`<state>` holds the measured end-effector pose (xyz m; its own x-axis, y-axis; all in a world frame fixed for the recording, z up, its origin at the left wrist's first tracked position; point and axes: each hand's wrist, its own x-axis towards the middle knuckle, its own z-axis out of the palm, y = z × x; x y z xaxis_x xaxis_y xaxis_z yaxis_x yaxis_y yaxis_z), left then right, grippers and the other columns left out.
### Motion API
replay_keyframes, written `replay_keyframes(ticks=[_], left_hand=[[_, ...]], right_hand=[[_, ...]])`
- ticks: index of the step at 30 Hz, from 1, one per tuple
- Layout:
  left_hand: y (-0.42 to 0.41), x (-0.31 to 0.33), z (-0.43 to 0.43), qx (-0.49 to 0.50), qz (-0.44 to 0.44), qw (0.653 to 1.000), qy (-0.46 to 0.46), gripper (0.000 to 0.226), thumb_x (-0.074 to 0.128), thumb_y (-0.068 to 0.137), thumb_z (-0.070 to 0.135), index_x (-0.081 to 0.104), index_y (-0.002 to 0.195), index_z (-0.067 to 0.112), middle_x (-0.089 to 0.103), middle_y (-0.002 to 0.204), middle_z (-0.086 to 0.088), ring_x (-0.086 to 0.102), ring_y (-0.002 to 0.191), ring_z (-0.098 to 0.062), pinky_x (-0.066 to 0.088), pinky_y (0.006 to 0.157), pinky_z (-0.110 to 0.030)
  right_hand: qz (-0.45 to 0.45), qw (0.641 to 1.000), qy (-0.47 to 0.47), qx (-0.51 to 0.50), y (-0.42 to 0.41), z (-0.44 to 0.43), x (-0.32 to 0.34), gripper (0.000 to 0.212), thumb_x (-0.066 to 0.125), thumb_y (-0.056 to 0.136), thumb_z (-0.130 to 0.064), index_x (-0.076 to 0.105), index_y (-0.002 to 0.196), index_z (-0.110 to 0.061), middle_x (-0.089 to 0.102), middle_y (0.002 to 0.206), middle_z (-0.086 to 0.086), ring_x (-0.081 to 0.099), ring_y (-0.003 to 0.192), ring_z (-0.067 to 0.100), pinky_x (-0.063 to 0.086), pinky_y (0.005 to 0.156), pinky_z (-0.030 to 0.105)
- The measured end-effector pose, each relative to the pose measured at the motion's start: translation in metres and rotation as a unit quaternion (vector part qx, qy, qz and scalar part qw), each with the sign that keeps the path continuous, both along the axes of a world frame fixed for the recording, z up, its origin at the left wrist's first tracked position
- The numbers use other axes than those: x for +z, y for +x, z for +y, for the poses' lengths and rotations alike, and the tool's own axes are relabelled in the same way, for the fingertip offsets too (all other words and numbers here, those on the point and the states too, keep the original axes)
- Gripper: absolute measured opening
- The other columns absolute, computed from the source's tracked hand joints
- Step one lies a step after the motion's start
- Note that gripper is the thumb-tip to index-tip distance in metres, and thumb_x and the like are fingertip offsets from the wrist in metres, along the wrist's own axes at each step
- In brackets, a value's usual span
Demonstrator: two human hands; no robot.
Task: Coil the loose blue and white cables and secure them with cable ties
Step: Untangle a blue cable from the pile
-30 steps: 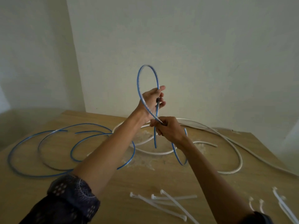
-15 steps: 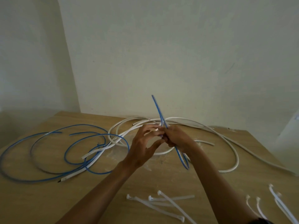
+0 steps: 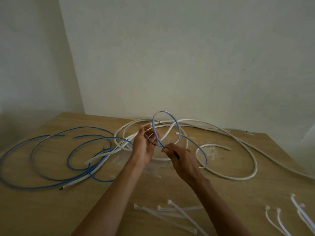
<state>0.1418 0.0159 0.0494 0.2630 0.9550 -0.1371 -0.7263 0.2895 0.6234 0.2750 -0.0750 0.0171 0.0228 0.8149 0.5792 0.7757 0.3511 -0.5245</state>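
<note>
On the wooden table (image 3: 51,212), at the far left, several loose blue cables (image 3: 67,159) are spread in wide overlapping curves, and a couple of white lengths (image 3: 95,157) are laid across them, one ending in a dark tip near the front. Towards the middle, the left hand (image 3: 144,147) is raised above the table with the palm turned to the right and the fingers half curled. The left side of a small upright loop of blue cable (image 3: 179,130) is laid against those fingers; whether it is truly gripped cannot be told from this view. The bottom of the loop is pinched between thumb and fingertips of the right hand (image 3: 182,160), just beside the left one, and the free tail of the same cable is seen arcing away to the right and down behind that hand. Behind and to the right of both hands, the white cables (image 3: 238,179) are laid in large open curves across the tabletop, reaching the far right edge. Near the front edge, a group of white cable ties (image 3: 180,213) is scattered between the forearms, and more ties (image 3: 279,220) are placed at the right corner
</note>
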Motion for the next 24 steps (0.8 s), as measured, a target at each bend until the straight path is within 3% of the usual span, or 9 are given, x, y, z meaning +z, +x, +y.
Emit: replay_keyframes(ticks=[2,3,5,8,11,14,17,19,24], left_hand=[[-0.007,0.004,0.004,-0.049,-0.064,0.996,-0.029,0.044,0.034,0.110,0.031,0.062,0.098,-0.001,0.070,0.092,-0.016,0.069,0.087,-0.027,0.058,0.088,-0.042],[-0.011,0.007,0.005,-0.069,-0.095,0.992,-0.039,0.046,0.034,0.111,0.029,0.063,0.097,-0.004,0.072,0.092,-0.019,0.070,0.087,-0.029,0.059,0.088,-0.043],[-0.019,0.012,0.006,-0.108,-0.137,0.983,-0.051,0.046,0.034,0.110,0.021,0.066,0.091,-0.006,0.072,0.078,-0.015,0.071,0.067,-0.022,0.063,0.065,-0.034],[-0.034,0.016,0.007,-0.157,-0.127,0.979,-0.029,0.037,0.029,0.107,0.011,0.060,0.089,0.002,0.048,0.050,0.004,0.043,0.037,-0.007,0.042,0.039,-0.022],[-0.040,0.018,0.006,-0.195,-0.083,0.977,0.028,0.037,0.027,0.108,0.016,0.055,0.086,0.010,0.033,0.045,0.007,0.029,0.036,-0.007,0.033,0.039,-0.022],[-0.039,0.017,0.010,-0.157,-0.135,0.977,0.043,0.042,0.029,0.109,0.022,0.055,0.076,0.014,0.038,0.051,0.006,0.035,0.042,-0.009,0.037,0.044,-0.022],[-0.037,0.012,0.015,-0.129,-0.155,0.977,0.067,0.039,0.030,0.109,0.023,0.063,0.090,0.012,0.035,0.047,0.007,0.030,0.040,-0.006,0.031,0.042,-0.020],[-0.037,0.008,0.016,-0.141,-0.143,0.976,0.082,0.037,0.032,0.108,0.023,0.065,0.096,0.011,0.031,0.043,0.008,0.024,0.036,-0.006,0.027,0.039,-0.019],[-0.036,0.006,0.023,-0.162,-0.166,0.970,0.076,0.046,0.032,0.108,0.027,0.055,0.070,0.017,0.039,0.046,0.008,0.037,0.041,-0.007,0.037,0.044,-0.021]], right_hand=[[-0.047,0.999,-0.003,0.005,0.001,-0.002,0.000,0.026,0.048,0.101,-0.048,0.068,0.102,-0.031,0.071,0.090,-0.010,0.065,0.078,0.009,0.052,0.064,0.036],[-0.064,0.998,-0.009,0.010,0.002,-0.003,0.002,0.026,0.048,0.101,-0.048,0.067,0.102,-0.031,0.071,0.093,-0.011,0.065,0.082,0.010,0.052,0.066,0.036],[-0.081,0.996,-0.035,0.026,0.007,-0.005,0.005,0.021,0.052,0.101,-0.044,0.067,0.098,-0.030,0.069,0.089,-0.014,0.062,0.080,0.007,0.050,0.066,0.034],[-0.067,0.993,-0.086,0.038,0.016,-0.009,0.008,0.017,0.059,0.101,-0.032,0.070,0.091,-0.024,0.060,0.074,-0.022,0.056,0.069,-0.004,0.040,0.062,0.018],[-0.043,0.990,-0.128,0.044,0.023,-0.011,0.012,0.018,0.059,0.102,-0.028,0.074,0.094,-0.021,0.060,0.069,-0.023,0.059,0.066,-0.006,0.038,0.058,0.011],[-0.011,0.987,-0.151,0.055,0.031,-0.014,0.014,0.017,0.060,0.101,-0.024,0.074,0.092,-0.020,0.063,0.067,-0.020,0.059,0.063,0.001,0.039,0.058,0.014],[-0.010,0.985,-0.169,0.042,0.041,-0.018,0.014,0.017,0.061,0.101,-0.024,0.073,0.089,-0.023,0.063,0.066,-0.027,0.060,0.065,0.002,0.040,0.059,0.013],[-0.022,0.984,-0.172,0.034,0.044,-0.017,0.011,0.016,0.061,0.100,-0.026,0.073,0.089,-0.026,0.064,0.069,-0.025,0.063,0.069,0.003,0.046,0.064,0.018],[-0.072,0.990,-0.116,-0.043,0.058,-0.011,-0.004,0.012,0.065,0.095,-0.040,0.075,0.093,-0.033,0.070,0.090,-0.013,0.066,0.086,0.013,0.051,0.084,0.045]])
